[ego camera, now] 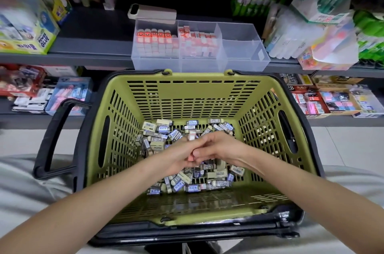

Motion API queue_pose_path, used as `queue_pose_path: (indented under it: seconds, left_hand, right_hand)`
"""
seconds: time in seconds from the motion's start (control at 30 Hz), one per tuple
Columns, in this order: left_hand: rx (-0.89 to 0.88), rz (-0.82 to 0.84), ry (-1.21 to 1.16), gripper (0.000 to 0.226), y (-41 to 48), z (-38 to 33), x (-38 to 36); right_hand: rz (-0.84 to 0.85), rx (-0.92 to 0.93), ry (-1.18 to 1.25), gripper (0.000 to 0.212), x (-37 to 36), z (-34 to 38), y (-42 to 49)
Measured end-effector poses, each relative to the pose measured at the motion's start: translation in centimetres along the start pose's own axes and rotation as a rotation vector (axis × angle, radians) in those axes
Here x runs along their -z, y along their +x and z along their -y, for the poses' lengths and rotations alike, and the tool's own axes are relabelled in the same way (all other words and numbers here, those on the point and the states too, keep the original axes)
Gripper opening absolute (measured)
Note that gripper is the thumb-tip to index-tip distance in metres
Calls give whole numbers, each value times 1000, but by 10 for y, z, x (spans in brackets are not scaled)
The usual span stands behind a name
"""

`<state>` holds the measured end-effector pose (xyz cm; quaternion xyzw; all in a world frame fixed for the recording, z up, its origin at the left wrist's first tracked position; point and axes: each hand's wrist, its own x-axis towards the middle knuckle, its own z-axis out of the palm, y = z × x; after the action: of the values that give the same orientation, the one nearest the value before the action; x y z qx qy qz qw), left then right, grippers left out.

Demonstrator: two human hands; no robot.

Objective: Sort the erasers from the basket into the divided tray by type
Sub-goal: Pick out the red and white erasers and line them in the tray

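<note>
here both hands meet over the middle of the green basket (182, 95): the left hand (176, 155) and right hand (218, 147) are closed together on a few pink-and-white erasers (191, 135), apparently gathering one type. next they likely lift past the basket's far rim to the divided tray (239, 62) on the shelf edge, whose two right-hand compartments look empty. grey-sleeved erasers (195, 188) remain on the basket floor.

A stationery shop: grey shelves (87, 45) stacked with boxed glue (27, 31) and erasers, plus a shopping basket (187, 95).
</note>
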<state>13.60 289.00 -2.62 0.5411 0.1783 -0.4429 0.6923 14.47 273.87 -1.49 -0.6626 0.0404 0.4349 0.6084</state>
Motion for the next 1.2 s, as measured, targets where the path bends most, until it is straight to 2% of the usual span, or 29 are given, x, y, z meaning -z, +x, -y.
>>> queue_pose_path:
  seconds: [0.07, 0.1, 0.13, 0.2, 0.27, 0.33, 0.47, 0.53, 0.6, 0.73, 0.83, 0.9, 1.0, 1.1, 1.2]
  left_hand:
    - [-19, -160, 12, 31, -5, -1, 10]
    - [-14, -229, -16, 25, -8, -3, 18]
    - [-4, -284, -54, 21, -10, -6, 26]
    - [5, -348, -107, 22, -15, -18, 39]
    - [-9, -357, -121, 25, -21, -32, 45]
    - [-42, -343, -133, 25, -26, -42, 49]
    - [-110, -310, -173, 29, -36, -56, 53]
    - [-140, -283, -199, 31, -40, -61, 53]
    - [-171, -279, -205, 24, -42, -65, 52]
    - [-209, -279, -223, 22, -45, -66, 53]
    - [-225, -270, -219, 18, -47, -68, 55]
    - [-237, -246, -233, 15, -49, -69, 55]
    - [-286, -213, -225, 15, -54, -74, 53]
    - [-385, -231, -201, 18, -61, -83, 53]
    - [-529, -261, -174, 17, -67, -97, 54]
  right_hand:
    - [-16, -77, 92, 18, 2, -5, 5]
    - [-50, -113, -63, 18, 3, -11, 6]
    - [-56, -151, -320, 17, 3, -20, 8]
    - [32, -214, -771, 22, -4, -43, 15]
    - [149, -205, -1139, 37, -13, -62, 22]
    - [189, -152, -1352, 42, -19, -70, 26]
    - [215, -253, -1138, 45, -21, -75, 37]
    - [235, -302, -1136, 44, -21, -77, 42]
    - [252, -343, -1132, 42, -23, -78, 45]
    - [270, -347, -1080, 34, -19, -72, 42]
    - [229, -321, -917, 23, -8, -54, 30]
    - [147, -243, -769, 10, 0, -35, 20]
    - [-4, -38, -504, 5, 12, -1, 7]
    - [-156, 119, -194, 13, 22, 39, -3]
    - [-249, 301, -51, 21, 30, 78, -7]
